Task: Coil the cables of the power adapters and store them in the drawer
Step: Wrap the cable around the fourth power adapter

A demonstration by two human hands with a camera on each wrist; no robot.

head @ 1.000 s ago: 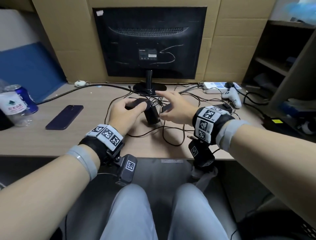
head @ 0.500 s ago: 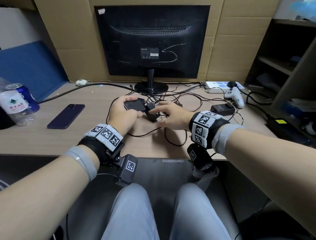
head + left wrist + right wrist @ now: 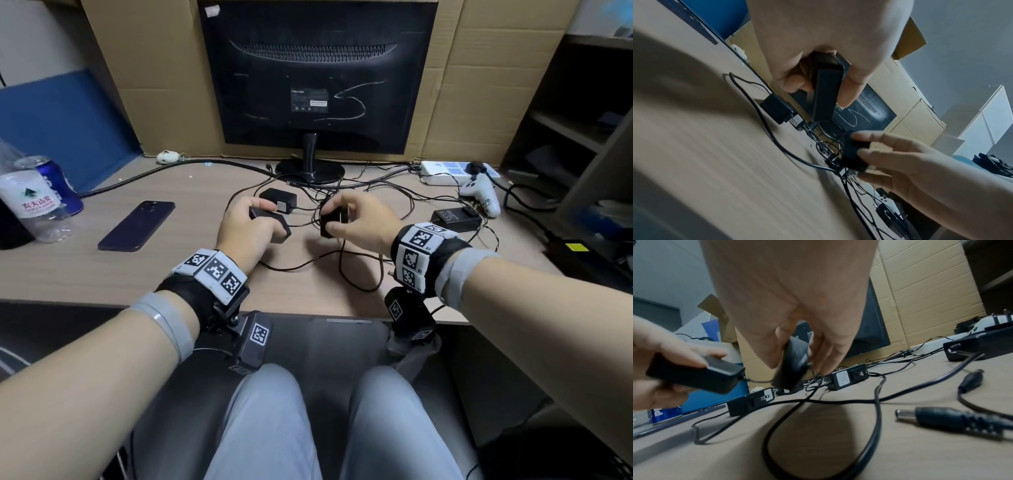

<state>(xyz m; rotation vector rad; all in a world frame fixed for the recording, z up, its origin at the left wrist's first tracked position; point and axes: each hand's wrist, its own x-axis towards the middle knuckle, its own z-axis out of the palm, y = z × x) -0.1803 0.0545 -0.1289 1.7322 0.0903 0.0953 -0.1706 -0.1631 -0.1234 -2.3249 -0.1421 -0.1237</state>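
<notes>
My left hand (image 3: 251, 222) grips a long black power adapter (image 3: 274, 228) just above the desk; the left wrist view shows thumb and fingers wrapped round this adapter (image 3: 824, 91). To its right, my right hand (image 3: 346, 219) pinches a second, smaller black adapter (image 3: 329, 224), seen end-on as a dark block (image 3: 794, 363) with its thin cable hanging to the desk. A third adapter (image 3: 278, 201) lies behind my left hand, and a fourth (image 3: 451, 219) lies at the right. Their black cables (image 3: 342, 267) are tangled across the desk. No drawer is in view.
A monitor (image 3: 317, 75) stands at the back on its round base. A phone (image 3: 137, 226), a water bottle (image 3: 32, 205) and a can lie at the left. A white power strip (image 3: 452, 171) and game controller (image 3: 481, 195) sit at the right. Loose barrel plugs (image 3: 937, 417) lie near my right wrist.
My right hand, open over the adapters a second ago, has taken hold of the small adapter. Both hands have drawn apart, each carrying its own adapter.
</notes>
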